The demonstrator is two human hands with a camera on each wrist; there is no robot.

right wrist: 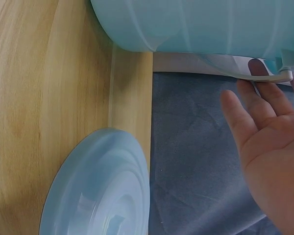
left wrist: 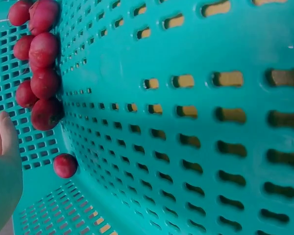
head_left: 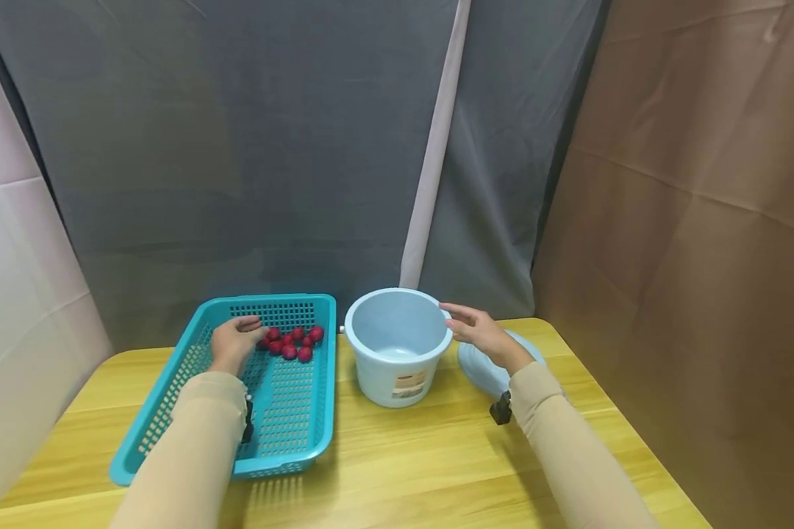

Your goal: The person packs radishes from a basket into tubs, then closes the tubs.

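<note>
Under our left hand (head_left: 234,339) lies the basket (head_left: 172,411), its long axis running away from us. Just right of it, the bucket (head_left: 397,345) touches our right hand (head_left: 479,334), fingers relaxed at its rim. Red fruits (head_left: 291,342) sit at the left fingertips, ungrasped.

A perforated teal plastic basket (left wrist: 196,63) is seen close up. Several small round red fruits (left wrist: 43,83) are clustered against its slotted wall, and one more (left wrist: 65,165) lies apart below. A fingertip of the left hand (left wrist: 2,134) is seen nearby, touching none.
</note>
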